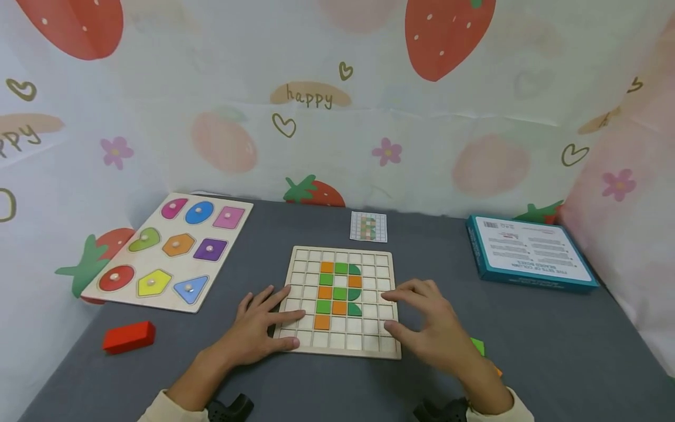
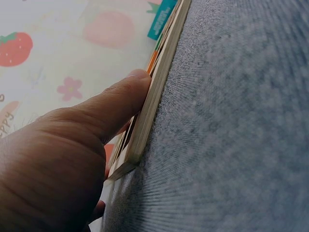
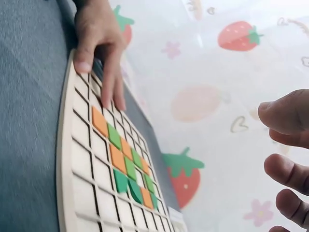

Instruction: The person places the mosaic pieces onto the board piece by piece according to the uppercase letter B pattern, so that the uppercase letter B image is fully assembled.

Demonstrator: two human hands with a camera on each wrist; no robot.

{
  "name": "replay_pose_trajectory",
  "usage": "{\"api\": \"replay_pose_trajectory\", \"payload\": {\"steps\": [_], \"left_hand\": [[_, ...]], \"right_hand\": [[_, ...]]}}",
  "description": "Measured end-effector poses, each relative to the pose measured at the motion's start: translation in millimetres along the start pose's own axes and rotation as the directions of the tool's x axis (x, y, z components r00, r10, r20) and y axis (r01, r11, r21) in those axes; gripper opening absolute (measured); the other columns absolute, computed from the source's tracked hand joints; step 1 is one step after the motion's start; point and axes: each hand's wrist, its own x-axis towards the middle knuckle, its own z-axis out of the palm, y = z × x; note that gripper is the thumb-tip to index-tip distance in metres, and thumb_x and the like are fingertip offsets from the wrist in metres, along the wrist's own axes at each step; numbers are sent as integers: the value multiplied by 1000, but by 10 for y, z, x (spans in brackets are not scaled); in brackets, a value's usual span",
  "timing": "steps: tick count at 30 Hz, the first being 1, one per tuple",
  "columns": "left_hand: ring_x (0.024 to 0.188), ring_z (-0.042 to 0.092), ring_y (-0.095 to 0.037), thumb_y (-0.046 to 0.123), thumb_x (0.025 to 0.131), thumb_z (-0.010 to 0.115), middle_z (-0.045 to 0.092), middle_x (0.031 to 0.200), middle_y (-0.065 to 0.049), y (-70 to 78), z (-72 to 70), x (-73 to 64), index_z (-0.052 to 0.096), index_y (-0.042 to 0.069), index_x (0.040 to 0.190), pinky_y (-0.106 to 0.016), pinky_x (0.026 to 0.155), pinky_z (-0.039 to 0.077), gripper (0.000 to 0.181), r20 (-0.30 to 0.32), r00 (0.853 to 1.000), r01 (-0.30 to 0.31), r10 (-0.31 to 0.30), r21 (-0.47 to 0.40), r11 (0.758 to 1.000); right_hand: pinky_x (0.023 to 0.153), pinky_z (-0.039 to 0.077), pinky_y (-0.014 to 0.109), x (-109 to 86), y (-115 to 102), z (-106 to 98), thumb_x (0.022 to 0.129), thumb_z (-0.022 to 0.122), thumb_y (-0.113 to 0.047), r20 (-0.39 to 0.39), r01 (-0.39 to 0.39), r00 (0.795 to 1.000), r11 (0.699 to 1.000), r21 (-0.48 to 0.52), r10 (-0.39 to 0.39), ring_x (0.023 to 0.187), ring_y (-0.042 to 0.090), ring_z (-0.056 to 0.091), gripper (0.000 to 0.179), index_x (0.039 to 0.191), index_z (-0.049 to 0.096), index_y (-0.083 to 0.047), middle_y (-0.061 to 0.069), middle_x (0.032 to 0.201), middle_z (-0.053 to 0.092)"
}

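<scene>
A wooden grid board (image 1: 369, 346) lies on the table with orange square tiles (image 1: 322, 322), green square tiles (image 1: 323, 306) and dark green rounded tiles (image 1: 355, 309) set in its middle columns. My left hand (image 1: 255, 329) rests on the board's left side, fingers spread and thumb on the near corner; in the left wrist view the thumb (image 2: 120, 99) presses the edge. Over the right edge hovers my right hand (image 1: 432, 325), thumb and forefinger apart. Nothing shows between its fingers (image 3: 289, 113) in the right wrist view.
A small pattern card (image 1: 368, 227) lies behind the board. Left are a shape puzzle board (image 1: 174, 275) and a red block (image 1: 129, 337). A teal box (image 1: 532, 253) stands right. Loose green (image 1: 478, 346) and orange (image 1: 498, 371) pieces are partly hidden by the right forearm.
</scene>
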Motion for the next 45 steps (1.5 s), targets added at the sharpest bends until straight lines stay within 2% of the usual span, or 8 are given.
{"api": "replay_pose_trajectory", "payload": {"steps": [7, 14, 21, 25, 31, 38, 41, 45], "left_hand": [[139, 18, -44, 55, 84, 67, 33, 153, -11, -4, -3, -8, 64, 25, 131, -69, 102, 2, 55, 3, 1000, 5, -5, 1, 1000], [139, 17, -45, 55, 84, 67, 32, 153, -12, 8, -8, -5, 64, 25, 131, -69, 102, 2, 56, 13, 1000, 8, -8, -8, 1000], [140, 16, -44, 54, 83, 69, 31, 153, -12, 9, -3, 2, 64, 24, 131, -68, 103, 1, 56, 12, 1000, 10, -10, -9, 1000], [140, 16, -44, 55, 83, 69, 31, 154, -12, 11, -2, 5, 64, 24, 131, -68, 103, 1, 57, 14, 1000, 13, -13, -11, 1000], [140, 17, -44, 55, 84, 68, 32, 153, -12, 13, -6, -1, 64, 25, 131, -68, 102, 1, 56, 11, 1000, 12, -12, -6, 1000], [140, 17, -44, 54, 83, 69, 32, 153, -12, -7, 1, 1, 65, 25, 131, -68, 102, 1, 56, -5, 1000, 2, -2, -6, 1000], [140, 17, -44, 56, 82, 69, 32, 153, -11, -9, 0, -3, 64, 25, 131, -68, 103, 0, 57, 1, 1000, 8, -8, -7, 1000], [140, 16, -43, 56, 82, 69, 31, 154, -10, -5, -3, -3, 64, 26, 131, -67, 103, -1, 58, 13, 1000, 19, -19, -7, 1000]], "right_hand": [[76, 45, 40, -186, 139, -249, 80, 80, -9, -9, -1, 1000, 999, -36, 1, 99, 12, 45, 44, 121, 67, -18, -9, 114, 57], [78, 42, 32, -354, 324, -442, 76, 81, 0, -36, 7, 999, 1000, -25, -8, 100, 14, 45, 50, 121, 67, -15, -4, 115, 58], [77, 41, 31, -527, 584, -556, 77, 80, 2, -29, -67, 997, 997, -47, 65, 99, 13, 45, 51, 123, 66, -15, -3, 116, 60], [78, 42, 35, -632, 740, -597, 80, 78, -1, -3, -130, 991, 989, -67, 130, 99, 11, 44, 47, 123, 66, -14, -2, 115, 60], [77, 42, 51, -759, 919, -653, 85, 76, -10, 59, -216, 973, 973, -79, 221, 101, 21, 46, 39, 122, 66, -10, -2, 114, 59], [78, 42, 51, -878, 1096, -701, 85, 76, -16, 133, -256, 955, 963, -85, 266, 102, 24, 48, 40, 122, 65, -10, 0, 115, 60], [79, 41, 51, -898, 1154, -710, 84, 77, -19, 173, -296, 936, 951, -85, 307, 103, 25, 48, 41, 123, 65, -11, 1, 116, 60], [79, 42, 52, -901, 1198, -719, 83, 78, -21, 225, -366, 899, 927, -83, 375, 106, 29, 45, 43, 123, 65, -13, 3, 117, 58]]}}
